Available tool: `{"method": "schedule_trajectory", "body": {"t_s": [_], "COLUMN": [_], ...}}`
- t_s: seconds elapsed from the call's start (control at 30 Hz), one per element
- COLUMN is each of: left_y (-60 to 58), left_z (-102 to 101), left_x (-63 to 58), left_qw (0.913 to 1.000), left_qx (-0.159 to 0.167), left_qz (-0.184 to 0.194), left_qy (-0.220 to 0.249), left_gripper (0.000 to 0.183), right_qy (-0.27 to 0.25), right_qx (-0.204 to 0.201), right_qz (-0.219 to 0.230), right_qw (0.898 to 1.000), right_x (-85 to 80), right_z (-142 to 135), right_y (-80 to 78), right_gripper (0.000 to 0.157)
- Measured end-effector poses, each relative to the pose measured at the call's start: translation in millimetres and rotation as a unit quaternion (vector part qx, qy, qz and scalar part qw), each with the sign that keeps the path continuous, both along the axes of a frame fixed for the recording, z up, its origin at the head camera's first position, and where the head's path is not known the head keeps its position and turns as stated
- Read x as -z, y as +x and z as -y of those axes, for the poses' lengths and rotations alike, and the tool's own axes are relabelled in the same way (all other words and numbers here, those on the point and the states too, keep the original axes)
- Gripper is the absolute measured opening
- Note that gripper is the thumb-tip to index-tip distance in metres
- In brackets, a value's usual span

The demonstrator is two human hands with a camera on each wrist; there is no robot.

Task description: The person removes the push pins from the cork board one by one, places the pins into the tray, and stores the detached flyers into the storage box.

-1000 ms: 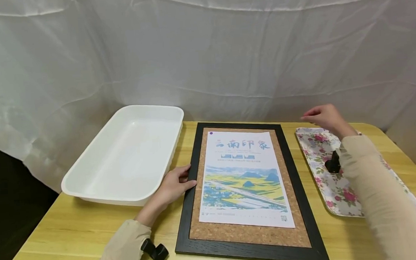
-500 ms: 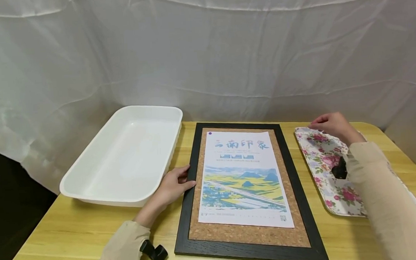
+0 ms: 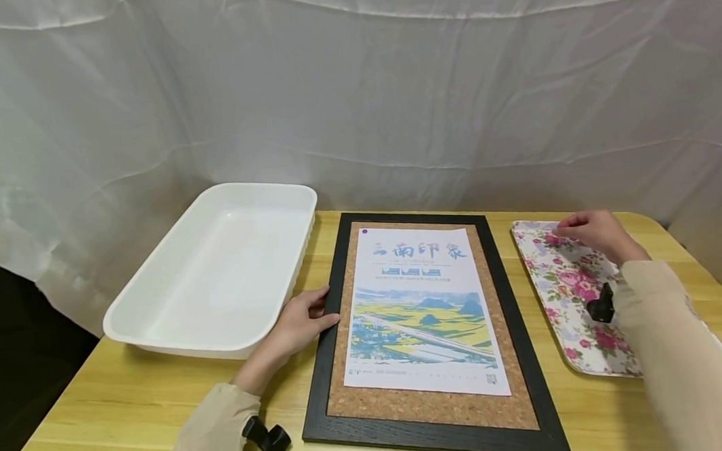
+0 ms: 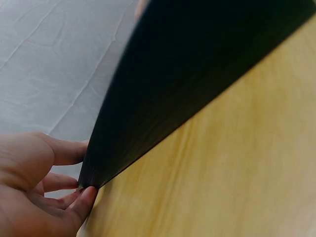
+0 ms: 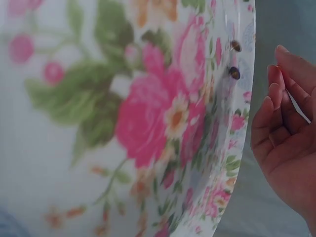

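A black-framed cork board (image 3: 432,416) lies flat on the table with a white landscape poster (image 3: 426,249) on it. A purple pushpin (image 3: 364,231) sits at the poster's upper left corner. My left hand (image 3: 301,320) grips the frame's left edge; in the left wrist view the thumb and fingertips meet its dark side (image 4: 163,84). My right hand (image 3: 600,232), fingers loosely bent and thumb near the index finger, hovers over the far end of the floral tray (image 3: 572,337). Nothing clear shows between its fingertips. Two small dark-gold tacks (image 5: 234,73) show near the tray's rim in the right wrist view.
At left on the wooden table (image 3: 119,401) stands a large white plastic tub (image 3: 217,281), close beside my left forearm. Pale curtain (image 3: 354,103) hangs right behind the table's back edge. A black wrist camera (image 3: 268,438) sits on my left sleeve.
My right hand has moved right and lowered toward the floral tray's far end. My left hand stays at the frame's edge, and the board and poster keep their place.
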State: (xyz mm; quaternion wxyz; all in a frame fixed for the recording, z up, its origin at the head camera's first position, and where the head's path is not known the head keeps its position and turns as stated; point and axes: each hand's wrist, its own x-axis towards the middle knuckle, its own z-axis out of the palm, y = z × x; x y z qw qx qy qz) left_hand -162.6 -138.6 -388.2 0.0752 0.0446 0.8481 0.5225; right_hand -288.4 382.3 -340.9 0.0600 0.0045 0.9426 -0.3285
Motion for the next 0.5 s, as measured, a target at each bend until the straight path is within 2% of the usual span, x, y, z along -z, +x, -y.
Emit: {"method": "schedule_trajectory", "body": {"t_s": [0.3,0.5], "left_y": [0.4,0.2], "left_z": [0,0], "left_x": [-0.8,-0.2], "left_qw": [1.0000,1.0000], "left_qx": [0.001,0.001], "left_qz": [0.002,0.002], "left_qy": [0.000,0.004], "left_gripper": [0.062,0.061], "right_qy": [0.000,-0.007], "right_qx": [0.029,0.031], "right_qz": [0.011,0.007], "right_qw": [1.000,0.999], "right_x": [8.2,12.7], "right_z": [-13,-20], "right_y": [3.9,5.6], "right_gripper": [0.056,0.052]}}
